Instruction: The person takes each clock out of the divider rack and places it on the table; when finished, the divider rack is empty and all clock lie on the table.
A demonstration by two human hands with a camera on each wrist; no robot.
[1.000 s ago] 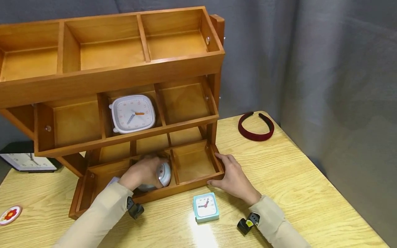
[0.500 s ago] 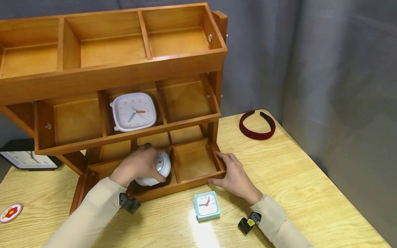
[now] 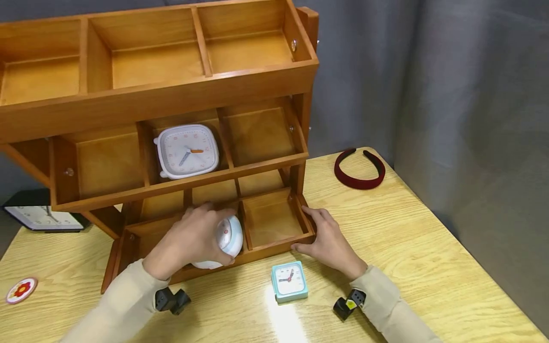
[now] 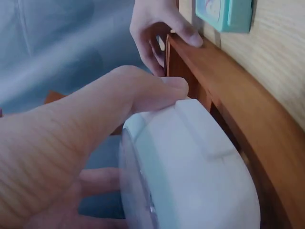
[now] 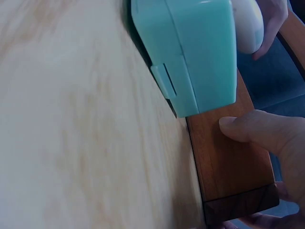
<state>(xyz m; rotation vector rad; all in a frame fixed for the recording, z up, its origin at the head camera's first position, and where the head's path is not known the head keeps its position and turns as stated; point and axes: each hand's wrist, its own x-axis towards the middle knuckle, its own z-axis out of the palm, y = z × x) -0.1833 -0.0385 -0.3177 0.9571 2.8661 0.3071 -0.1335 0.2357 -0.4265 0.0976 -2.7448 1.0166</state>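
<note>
My left hand [image 3: 190,238] grips a rounded white alarm clock [image 3: 231,238] with a pale blue rim. The clock is tilted above the middle compartment of the bottom tray, overlapping its front edge in the head view. In the left wrist view the thumb lies across the top of the white casing [image 4: 205,176], while fingers reach behind the face side. My right hand [image 3: 332,240] holds the right end of the bottom tray [image 3: 272,247], thumb on its front board [image 5: 233,157]. A turquoise square clock [image 3: 289,281] stands on the table just in front of that corner.
The three-tier wooden rack [image 3: 171,90] rises over the bottom tray, close above the left hand. Its middle tier holds a white square clock [image 3: 188,164]. A dark red headband [image 3: 359,182] lies at right. Far left are a black-framed clock [image 3: 43,216] and a round flower badge [image 3: 21,290].
My left hand has lifted the white alarm clock up and toward me out of the bottom tray's compartment. The right hand keeps its hold on the tray end. The head view has shifted slightly.
</note>
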